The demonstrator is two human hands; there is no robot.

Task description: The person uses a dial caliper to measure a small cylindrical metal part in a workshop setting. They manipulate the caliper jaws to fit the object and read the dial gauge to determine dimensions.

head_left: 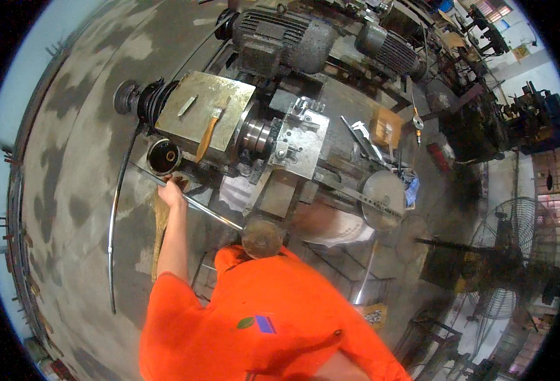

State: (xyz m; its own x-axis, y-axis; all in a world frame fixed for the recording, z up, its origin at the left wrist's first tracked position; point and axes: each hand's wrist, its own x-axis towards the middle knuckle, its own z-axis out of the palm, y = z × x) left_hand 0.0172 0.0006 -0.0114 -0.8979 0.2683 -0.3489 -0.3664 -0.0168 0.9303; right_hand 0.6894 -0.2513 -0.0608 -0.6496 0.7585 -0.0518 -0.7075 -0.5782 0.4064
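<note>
My left hand [172, 190] is closed around a long metal bar [213, 213] that slants below the lathe's headstock [185, 117]. Just above this hand is a round black-rimmed opening [164, 156], dark inside with a ring at its middle. To the right, the chuck [256, 136] faces a steel tool block [300, 140] on the carriage. A round handwheel [262, 239] is close to my orange shirt. On the right, only part of my bare forearm [340, 368] shows at the lower edge; my right hand is out of the picture.
A wooden-handled brush [209, 134] and a small metal piece [187, 105] lie on the headstock. Calipers [361, 129] rest farther right. Large motors [283, 41] stand behind. A long rod [111, 247] is at the left, and a caged fan [515, 232] is at the right.
</note>
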